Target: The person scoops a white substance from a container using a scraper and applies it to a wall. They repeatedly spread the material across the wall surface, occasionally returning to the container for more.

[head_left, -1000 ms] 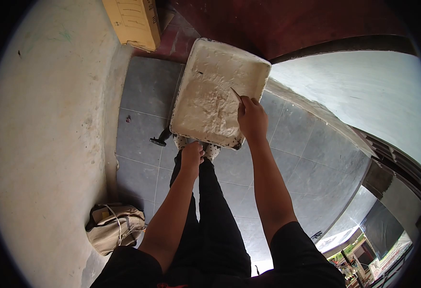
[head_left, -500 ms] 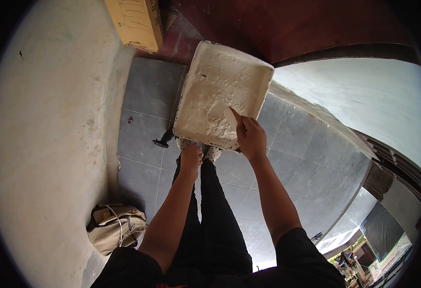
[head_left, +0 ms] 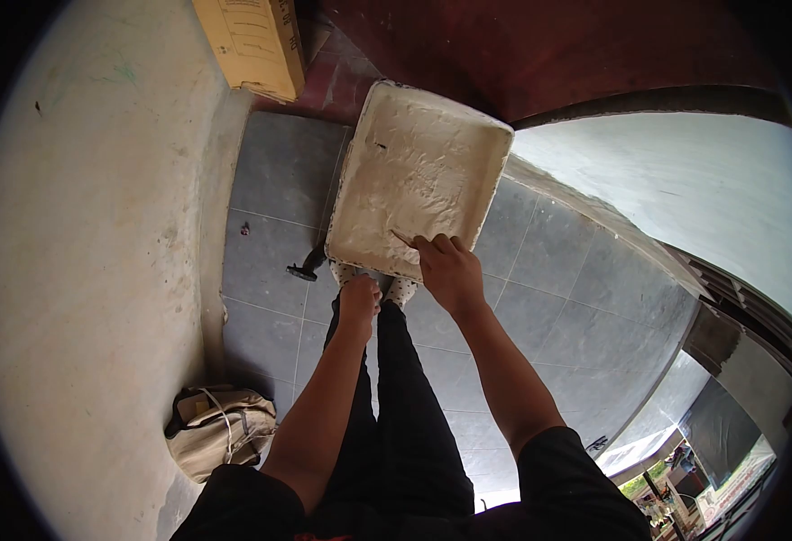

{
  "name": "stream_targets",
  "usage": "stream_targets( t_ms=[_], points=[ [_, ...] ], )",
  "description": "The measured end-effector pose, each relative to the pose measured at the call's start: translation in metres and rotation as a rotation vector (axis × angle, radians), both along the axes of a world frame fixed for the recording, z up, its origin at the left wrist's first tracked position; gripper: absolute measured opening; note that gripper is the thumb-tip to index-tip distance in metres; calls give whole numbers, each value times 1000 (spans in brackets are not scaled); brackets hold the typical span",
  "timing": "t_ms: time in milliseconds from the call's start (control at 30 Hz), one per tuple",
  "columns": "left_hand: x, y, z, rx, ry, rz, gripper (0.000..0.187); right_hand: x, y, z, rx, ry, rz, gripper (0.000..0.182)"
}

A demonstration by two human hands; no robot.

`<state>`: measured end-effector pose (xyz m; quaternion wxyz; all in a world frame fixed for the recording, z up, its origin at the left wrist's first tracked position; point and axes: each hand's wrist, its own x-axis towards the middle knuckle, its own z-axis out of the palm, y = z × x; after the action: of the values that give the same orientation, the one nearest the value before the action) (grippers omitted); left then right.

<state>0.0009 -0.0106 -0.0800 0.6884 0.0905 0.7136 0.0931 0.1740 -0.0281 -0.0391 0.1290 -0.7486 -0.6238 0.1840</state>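
A big shallow rectangular tray (head_left: 493, 171), its rim chipped and stained, is in front of my feet. Uneven cream-coloured paste (head_left: 419, 171) coats its inside, with a small dark mark at the upper left. My right hand (head_left: 451, 272) is closed over the tray's near right part, gripping a thin tan stick-like tool (head_left: 402, 238). The tool's tip points left over the paste; the rest of it is hidden in my fingers. Just below the tray's near edge, my left hand (head_left: 360, 297) is curled closed above my shoes. Whatever it may hold is hidden.
Grey floor tiles (head_left: 274, 225) lie around the tray, with a black object (head_left: 304, 270) to its left. A cardboard box (head_left: 256, 45) is at the upper left, and a tan bag (head_left: 225, 428) rests by the left wall (head_left: 98, 252). A pale wall (head_left: 667, 171) bounds the right.
My right hand has moved left and slightly nearer to me along the tray, taking the tool with it. My left hand has stayed almost still.
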Motion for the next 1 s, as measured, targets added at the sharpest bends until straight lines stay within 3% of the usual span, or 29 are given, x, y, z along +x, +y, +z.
stream_targets(
  t_ms=[67,100,167,233,267,300,333,367,400,667,1000],
  points=[
    [-11,-6,-14,-8,-17,-37,9,6,-1,0,47,48,-100,17],
    [-17,-11,-24,-16,-38,-79,24,10,-2,-1,94,93,-205,18],
    [-18,-13,-31,-21,-46,-79,23,18,2,-4,71,135,-283,16],
    [-14,-9,-26,-22,-51,-79,22,27,8,-7,59,376,-603,15],
    [-5,-3,-10,-9,-21,-33,9,32,12,-8,54,421,-657,16],
    [1,0,-1,3,8,11,19,37,14,-12,53,423,-657,16],
    [-4,-3,-8,3,7,10,19,42,15,-17,-11,422,-652,17],
    [-10,-7,-17,-3,-27,-43,7,46,17,-19,-75,420,-648,17],
    [-15,-12,-27,-9,-62,-97,18,47,18,-21,-74,418,-651,17],
    [-11,-13,-25,-21,-56,-125,20,42,38,-9,65,415,-671,19],
    [-12,-15,-25,-16,-65,-126,25,43,33,-24,-38,428,-716,21]
  ],
)
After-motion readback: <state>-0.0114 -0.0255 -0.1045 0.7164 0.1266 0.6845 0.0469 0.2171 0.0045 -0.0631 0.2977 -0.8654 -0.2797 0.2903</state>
